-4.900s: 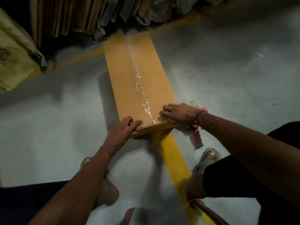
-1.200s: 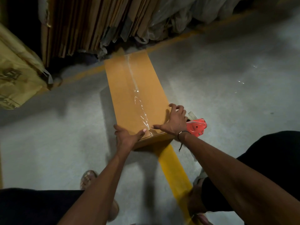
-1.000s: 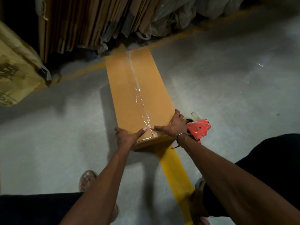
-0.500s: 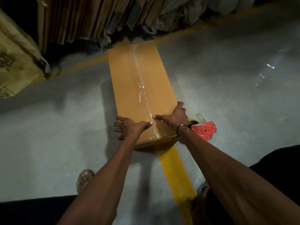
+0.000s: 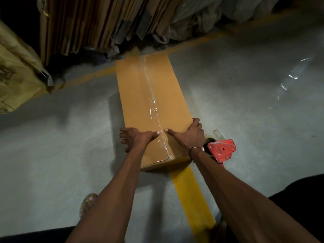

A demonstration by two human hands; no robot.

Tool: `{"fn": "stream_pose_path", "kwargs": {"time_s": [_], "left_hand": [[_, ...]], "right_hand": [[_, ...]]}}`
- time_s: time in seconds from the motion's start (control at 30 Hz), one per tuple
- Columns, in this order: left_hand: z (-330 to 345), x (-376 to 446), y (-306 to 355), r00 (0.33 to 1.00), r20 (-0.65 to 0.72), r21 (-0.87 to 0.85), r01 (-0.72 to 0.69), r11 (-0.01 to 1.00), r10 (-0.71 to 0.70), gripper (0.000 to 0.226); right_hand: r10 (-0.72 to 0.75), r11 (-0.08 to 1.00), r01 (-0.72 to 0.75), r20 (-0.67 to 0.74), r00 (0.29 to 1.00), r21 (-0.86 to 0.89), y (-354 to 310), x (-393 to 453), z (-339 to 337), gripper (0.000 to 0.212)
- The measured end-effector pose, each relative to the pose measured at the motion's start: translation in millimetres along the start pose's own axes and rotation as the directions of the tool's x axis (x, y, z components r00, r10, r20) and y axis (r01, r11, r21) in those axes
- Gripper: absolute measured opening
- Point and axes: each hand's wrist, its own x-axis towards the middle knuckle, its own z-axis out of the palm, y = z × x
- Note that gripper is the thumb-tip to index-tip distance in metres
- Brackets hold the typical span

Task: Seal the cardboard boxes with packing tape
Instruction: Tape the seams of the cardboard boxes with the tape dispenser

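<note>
A long brown cardboard box point(image 5: 140, 92) lies on the grey floor, running away from me. A strip of clear packing tape point(image 5: 154, 109) runs down its middle seam, wrinkled toward the near end. My left hand point(image 5: 135, 138) rests on the box's near left part, thumb on top beside the tape and fingers down over the left edge. My right hand point(image 5: 190, 135) lies on the near right part, thumb pointing at the tape, fingers hooked over the right edge. A red tape dispenser point(image 5: 221, 150) lies on the floor just right of the box, behind my right wrist.
Flattened cardboard sheets point(image 5: 91, 23) and crumpled plastic lean against the back. A tan printed carton point(image 5: 15, 76) sits at far left. A yellow floor line point(image 5: 191, 193) runs from under the box toward me. My foot point(image 5: 87, 202) is at lower left.
Both hands have slid forward along the box from its near end, thumbs now meeting at the tape. The dispenser lies still on the floor.
</note>
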Motion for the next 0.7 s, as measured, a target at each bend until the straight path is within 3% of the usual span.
{"fn": "stream_pose_path", "kwargs": {"time_s": [0.17, 0.3, 0.43, 0.7], "left_hand": [[-6.0, 16.2, 8.4, 0.995, -0.096, -0.139, -0.012, 0.990, -0.001, 0.129], [-5.0, 28.2, 36.9, 0.991, -0.112, -0.159, -0.097, 0.983, 0.079, 0.155], [0.1, 47.7, 68.5, 0.982, -0.117, -0.025, -0.152, 0.988, 0.148, 0.174], [5.3, 62.8, 68.6, 0.969, -0.201, -0.021, -0.148, 0.989, 0.141, 0.137]], "right_hand": [[-0.032, 0.999, 0.026, -0.124, 0.992, -0.044, -0.3, 0.4, 5.3, 0.122], [-0.075, 0.995, 0.063, -0.155, 0.985, -0.080, -16.1, 14.6, 7.2, 0.127], [-0.129, 0.991, 0.120, -0.165, 0.978, -0.063, -18.9, 20.4, 14.1, 0.126], [-0.156, 0.985, 0.134, -0.215, 0.964, -0.113, -14.2, 21.3, 20.1, 0.121]]}}
